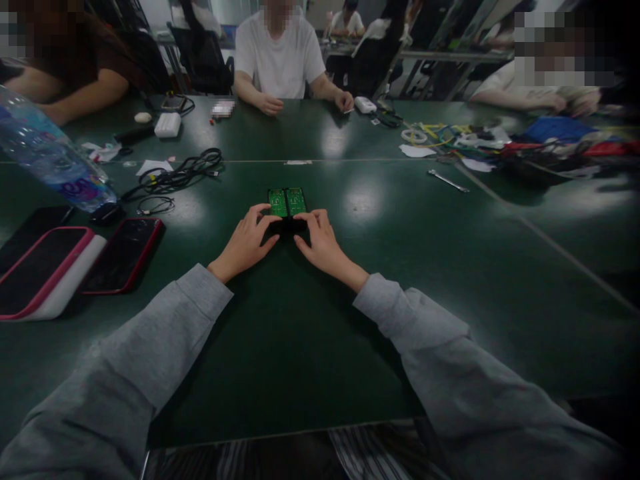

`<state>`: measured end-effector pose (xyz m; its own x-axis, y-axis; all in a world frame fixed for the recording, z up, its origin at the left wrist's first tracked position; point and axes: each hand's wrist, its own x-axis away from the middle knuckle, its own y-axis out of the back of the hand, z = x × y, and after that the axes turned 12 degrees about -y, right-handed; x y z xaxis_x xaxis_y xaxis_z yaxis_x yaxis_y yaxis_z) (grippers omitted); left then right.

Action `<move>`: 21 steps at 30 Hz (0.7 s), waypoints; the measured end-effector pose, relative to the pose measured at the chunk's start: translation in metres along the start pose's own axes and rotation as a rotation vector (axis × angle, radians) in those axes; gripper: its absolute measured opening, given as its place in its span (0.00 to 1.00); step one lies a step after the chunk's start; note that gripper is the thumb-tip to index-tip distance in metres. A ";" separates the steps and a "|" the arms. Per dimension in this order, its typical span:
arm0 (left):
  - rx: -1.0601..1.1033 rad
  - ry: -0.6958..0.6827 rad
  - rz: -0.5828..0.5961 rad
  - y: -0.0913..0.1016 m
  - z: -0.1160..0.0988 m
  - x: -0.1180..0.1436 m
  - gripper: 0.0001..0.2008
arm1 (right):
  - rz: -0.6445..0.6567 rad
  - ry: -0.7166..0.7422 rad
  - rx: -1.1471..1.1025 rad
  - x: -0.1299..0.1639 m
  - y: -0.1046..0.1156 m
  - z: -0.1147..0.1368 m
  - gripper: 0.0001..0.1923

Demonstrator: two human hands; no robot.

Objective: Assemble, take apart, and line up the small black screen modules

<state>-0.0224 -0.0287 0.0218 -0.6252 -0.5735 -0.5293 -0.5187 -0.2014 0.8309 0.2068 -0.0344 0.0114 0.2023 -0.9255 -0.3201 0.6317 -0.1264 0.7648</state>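
In the middle of the dark green table lie two green circuit boards (287, 202), side by side in a black frame or casing (287, 225). My left hand (246, 240) has its fingers curled around the casing's near left corner. From the other side, my right hand (325, 243) holds the near right corner the same way. Both thumbs sit low at the front edge, pointing toward each other. Part of the casing is hidden under my fingers, and whether it rests fully on the tabletop I cannot tell.
To the left are a plastic bottle (55, 153), phones with red edges, one (125, 255) nearer me, and coiled black cable (193, 167). A wrench (448, 181) lies right of centre. Tangled wires (480, 143) cover the far right. A person in a white shirt (280, 57) sits opposite.
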 end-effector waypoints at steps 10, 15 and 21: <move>-0.050 -0.002 0.032 0.002 -0.005 -0.001 0.20 | -0.009 0.013 0.020 0.000 -0.002 -0.002 0.24; -0.081 -0.012 0.034 0.001 -0.007 -0.001 0.20 | -0.010 0.013 0.023 0.000 -0.003 -0.003 0.24; -0.106 -0.017 0.045 0.002 -0.010 -0.002 0.19 | -0.016 0.023 0.027 0.001 -0.003 -0.001 0.24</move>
<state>-0.0163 -0.0357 0.0259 -0.6565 -0.5708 -0.4932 -0.4258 -0.2594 0.8669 0.2061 -0.0342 0.0087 0.2096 -0.9151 -0.3444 0.6148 -0.1505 0.7742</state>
